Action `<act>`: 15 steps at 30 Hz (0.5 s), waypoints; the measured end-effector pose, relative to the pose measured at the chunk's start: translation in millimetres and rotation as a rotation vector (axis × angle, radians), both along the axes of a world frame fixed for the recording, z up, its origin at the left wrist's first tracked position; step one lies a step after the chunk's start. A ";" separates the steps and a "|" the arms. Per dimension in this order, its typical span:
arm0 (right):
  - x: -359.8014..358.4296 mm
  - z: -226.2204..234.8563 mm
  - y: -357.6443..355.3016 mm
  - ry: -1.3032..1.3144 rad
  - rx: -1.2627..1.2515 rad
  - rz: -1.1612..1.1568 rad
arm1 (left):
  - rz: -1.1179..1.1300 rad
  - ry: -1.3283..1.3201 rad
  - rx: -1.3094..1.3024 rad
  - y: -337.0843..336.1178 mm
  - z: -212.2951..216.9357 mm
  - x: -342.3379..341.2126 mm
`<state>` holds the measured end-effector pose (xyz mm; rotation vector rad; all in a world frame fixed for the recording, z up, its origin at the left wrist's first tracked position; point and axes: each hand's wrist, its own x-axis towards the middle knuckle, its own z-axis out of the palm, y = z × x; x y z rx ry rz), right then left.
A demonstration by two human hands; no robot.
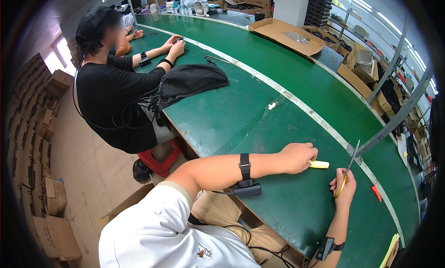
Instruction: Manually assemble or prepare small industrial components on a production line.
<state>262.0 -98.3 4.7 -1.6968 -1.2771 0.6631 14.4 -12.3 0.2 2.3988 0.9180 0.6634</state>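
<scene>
Over the green table (273, 198), my left hand (299, 157) is closed on a short pale-yellow piece that looks like a rolled or folded strip (321, 164). Its free end sticks out to the right of my fingers. A little nearer to me and to the right, my right hand (345, 187) grips a pair of scissors (353, 157) by the yellow handles. The metal blades point up and away, apart from the yellow piece. To the right of that hand lies a small red-orange object (376, 194), perhaps a cutter.
On my left a co-worker in black (116, 92) sits handling a small dark object. A black mesh bag (194, 82) lies on the table between us. Across the table stand an open cardboard tray (264, 27) of small parts and a slanting metal post (394, 119).
</scene>
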 end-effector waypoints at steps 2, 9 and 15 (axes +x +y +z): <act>-0.3 0.8 -0.5 -0.002 -0.004 -0.001 | 0.000 0.000 -0.001 -0.5 0.9 -0.6; 1.0 -0.4 0.5 0.003 -0.010 -0.001 | -0.003 -0.003 -0.002 0.7 0.0 0.5; -1.6 1.8 -0.7 0.016 0.017 0.000 | 0.002 0.007 0.001 -0.3 1.2 0.4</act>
